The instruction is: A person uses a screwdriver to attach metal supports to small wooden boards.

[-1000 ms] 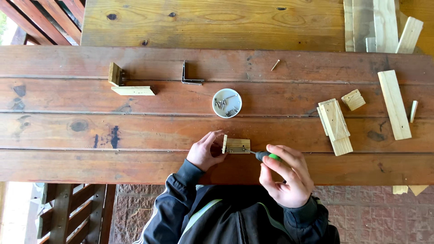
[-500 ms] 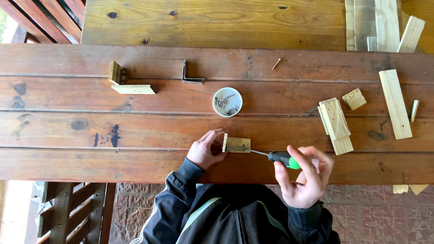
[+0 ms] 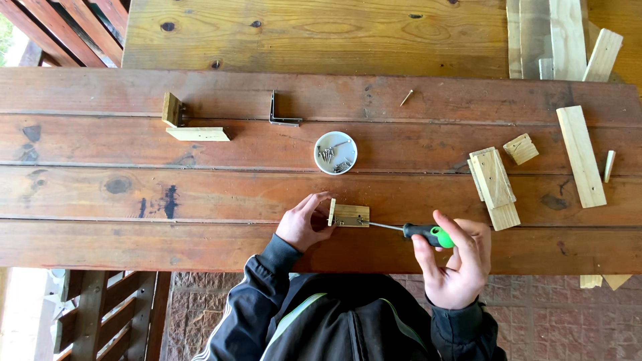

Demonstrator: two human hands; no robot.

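Head view: the left hand (image 3: 304, 224) presses against a small wooden corner piece (image 3: 348, 214) on the bench (image 3: 200, 194), fingers on its upright end. The right hand (image 3: 458, 261) is closed around a green-handled screwdriver (image 3: 418, 232), its tip at the piece's near-right edge. A similar corner (image 3: 190, 124) lies well beyond the left hand; a dish of screws (image 3: 336, 152) sits just past the piece, so screwing looks midway. The screw itself is too small to make out
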